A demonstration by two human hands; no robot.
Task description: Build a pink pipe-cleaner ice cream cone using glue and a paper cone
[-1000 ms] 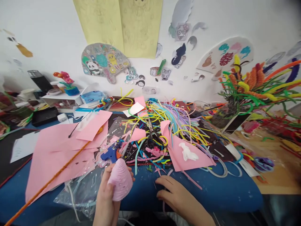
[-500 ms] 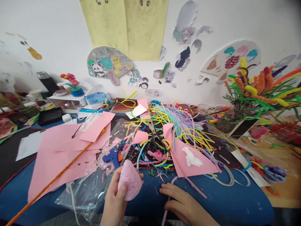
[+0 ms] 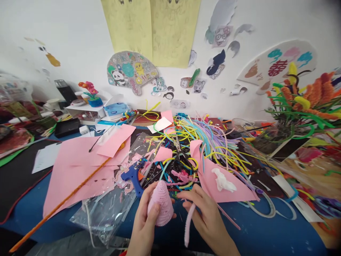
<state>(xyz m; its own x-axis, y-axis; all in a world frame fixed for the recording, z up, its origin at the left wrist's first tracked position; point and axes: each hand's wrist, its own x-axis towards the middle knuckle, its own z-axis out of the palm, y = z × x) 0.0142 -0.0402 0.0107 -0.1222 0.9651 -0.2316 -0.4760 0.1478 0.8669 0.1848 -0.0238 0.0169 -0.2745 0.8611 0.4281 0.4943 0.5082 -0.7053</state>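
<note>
Near the front edge of the table, my left hand (image 3: pixel 147 217) is wrapped round a pale pink cone (image 3: pixel 161 206) with a fuzzy, ridged surface, tip up. Just to its right, my right hand (image 3: pixel 201 213) is closed on a pale pink pipe cleaner (image 3: pixel 188 229), whose end hangs down below the fingers. Whether that strand joins the cone I cannot tell. Behind the cone lies a blue glue gun (image 3: pixel 133 176). Scissors with black handles (image 3: pixel 180 156) rest among loose pipe cleaners (image 3: pixel 206 137).
Pink sheets (image 3: pixel 87 153) and a clear plastic bag (image 3: pixel 103 217) spread over the left side, crossed by a long orange stick (image 3: pixel 71 193). A crumpled white tissue (image 3: pixel 223 180) sits on pink paper at right. Farther right stands a vase of pipe-cleaner stems (image 3: pixel 277 137).
My right hand has lifted from the tabletop, bringing the pink pipe cleaner up beside the cone. The cone stays in my left hand. The whole view has shifted slightly.
</note>
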